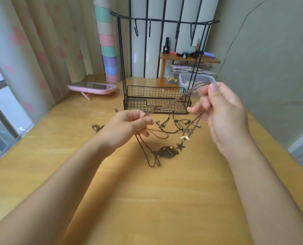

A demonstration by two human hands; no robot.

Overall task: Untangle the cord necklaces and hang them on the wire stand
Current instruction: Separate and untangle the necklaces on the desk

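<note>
Wooden table (147, 200) fills the near view, and two bare forearms reach over it from the bottom edge. The hands are apart, both raised above the tabletop.

The left hand (127, 128) pinches a bundle of brown cords (166, 104) between thumb and curled fingers. From that pinch the cords run taut, up and to the right, into the right hand (223, 112). Its fingers are curled round them, and the far ends past its thumb are blurred. More brown strands drop from the left hand and end in a long loop lying on the table.

Other strands hang from the lower fingers of the right hand, strung with a white bead (184, 138) and a star charm (180, 146). Just beside the star is a fish pendant (166, 152). I cannot tell whether the fish lies on the wood or hangs just clear of it.

Beyond the hands a black necklace (172, 128) lies in a tangle on the table, near the front of the stand (156, 101). A small bronze charm (96, 128) lies on the table to the left of the left hand.

The stand is black wire. It has a mesh basket at its base and two uprights carrying a top bar with hooks.

Left of it a pink mirror (92, 87) sits propped on the table, with a stack of pastel cups (110, 45) behind. To the right are a clear box (196, 79) and a small wooden shelf (189, 59) holding bottles. A curtain (23, 50) with pink hearts hangs at far left.
</note>
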